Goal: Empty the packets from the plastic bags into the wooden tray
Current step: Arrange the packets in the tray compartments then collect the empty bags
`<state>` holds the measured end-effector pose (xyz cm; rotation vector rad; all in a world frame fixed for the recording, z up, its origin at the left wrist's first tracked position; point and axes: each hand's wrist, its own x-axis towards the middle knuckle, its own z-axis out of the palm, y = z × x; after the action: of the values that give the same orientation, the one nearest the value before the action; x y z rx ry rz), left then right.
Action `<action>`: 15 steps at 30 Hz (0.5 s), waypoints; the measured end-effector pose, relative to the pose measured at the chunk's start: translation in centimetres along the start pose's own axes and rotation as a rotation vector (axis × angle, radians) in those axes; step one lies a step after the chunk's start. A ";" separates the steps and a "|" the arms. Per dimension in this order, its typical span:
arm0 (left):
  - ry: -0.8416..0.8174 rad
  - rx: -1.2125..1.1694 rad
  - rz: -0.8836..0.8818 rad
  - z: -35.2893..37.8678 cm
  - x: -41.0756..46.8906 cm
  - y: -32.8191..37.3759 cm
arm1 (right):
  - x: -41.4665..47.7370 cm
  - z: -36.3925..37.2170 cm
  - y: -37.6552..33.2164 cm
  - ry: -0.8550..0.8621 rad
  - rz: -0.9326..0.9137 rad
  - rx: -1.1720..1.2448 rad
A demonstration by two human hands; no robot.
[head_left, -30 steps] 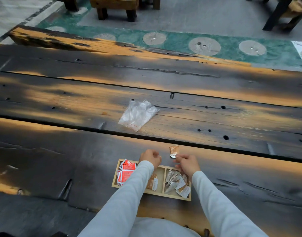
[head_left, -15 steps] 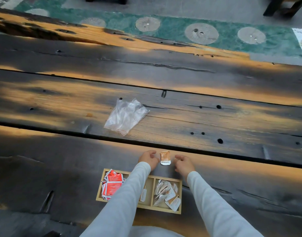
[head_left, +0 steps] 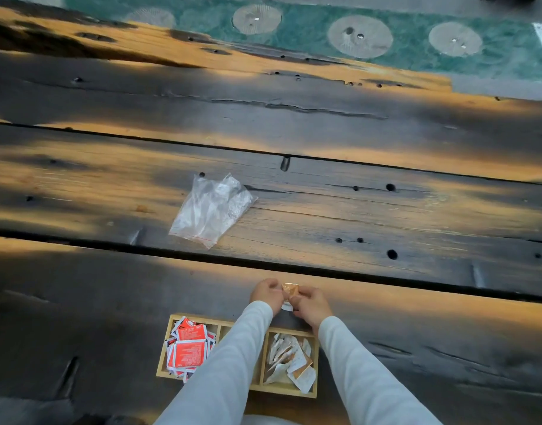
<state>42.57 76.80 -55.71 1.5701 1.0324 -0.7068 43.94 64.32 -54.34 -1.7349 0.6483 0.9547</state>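
Both hands, left [head_left: 266,294] and right [head_left: 309,303], pinch an orange packet [head_left: 289,291], long axis running away from the wooden tray [head_left: 314,363].

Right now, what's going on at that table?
A person is sorting packets into a three-compartment wooden tray. The left hand and right hand together pinch one small orange packet just beyond the tray's far edge. Red packets fill the left compartment, pale packets the right; a sleeve hides most of the middle. A clear plastic bag lies flat and looks empty farther out on the dark plank table.
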 end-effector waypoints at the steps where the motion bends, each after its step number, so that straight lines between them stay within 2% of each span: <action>1: -0.006 -0.017 -0.013 0.3 1.0 -0.7 | 0.1 0.2 0.2 0.012 -0.007 0.012; 6: -0.058 -0.114 -0.050 0.0 -1.5 0.4 | -0.5 0.4 0.1 0.007 0.000 -0.002; 11: 0.073 -0.092 -0.014 -0.2 -3.3 0.8 | -1.4 0.2 0.5 -0.038 -0.053 -0.085; 15: 0.094 -0.112 0.050 -0.6 -4.3 0.9 | -2.1 -0.6 0.6 -0.010 -0.110 -0.072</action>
<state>41.45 76.27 -51.47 1.5381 1.0793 -0.5363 42.56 63.58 -52.80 -1.8088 0.5119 0.9189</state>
